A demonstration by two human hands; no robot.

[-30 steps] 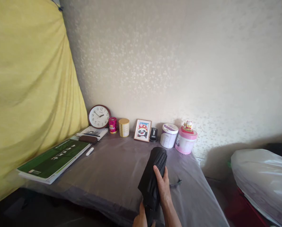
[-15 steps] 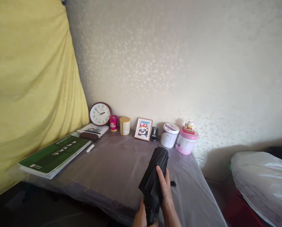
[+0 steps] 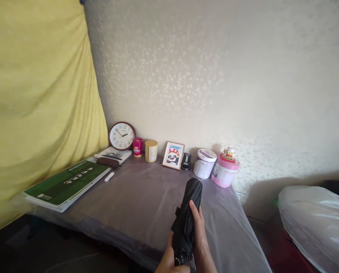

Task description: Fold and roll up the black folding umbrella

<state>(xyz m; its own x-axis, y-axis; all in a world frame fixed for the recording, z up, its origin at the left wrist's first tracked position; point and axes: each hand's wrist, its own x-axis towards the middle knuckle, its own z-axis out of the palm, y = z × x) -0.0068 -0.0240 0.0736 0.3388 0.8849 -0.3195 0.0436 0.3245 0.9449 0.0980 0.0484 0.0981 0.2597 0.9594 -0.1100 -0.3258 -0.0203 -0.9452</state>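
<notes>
A folded black umbrella [image 3: 190, 212] tilts up over the table's near edge, its handle end towards me. My left hand [image 3: 169, 259] is closed round the handle at the bottom of the view. Along the right side of the canopy, my right hand [image 3: 199, 229] wraps the folded cloth, fingers pointing up and away. A short dark strap end sticks out at the canopy's left side. Part of the handle is hidden by my left hand.
On the covered table [image 3: 141, 212] stand a clock [image 3: 122, 135], pink tin [image 3: 137, 148], yellow-lidded can [image 3: 151, 151], panda picture [image 3: 173, 156], black device [image 3: 185, 162], two tubs [image 3: 204, 165] and a figurine [image 3: 229, 153]. Green book [image 3: 69, 185] lies left; plastic-covered bundle [image 3: 314, 216] right.
The umbrella has turned in my hands, and its strap end has gone from the right side to the left. Its folds look wrapped closer, and the canopy appears slimmer.
</notes>
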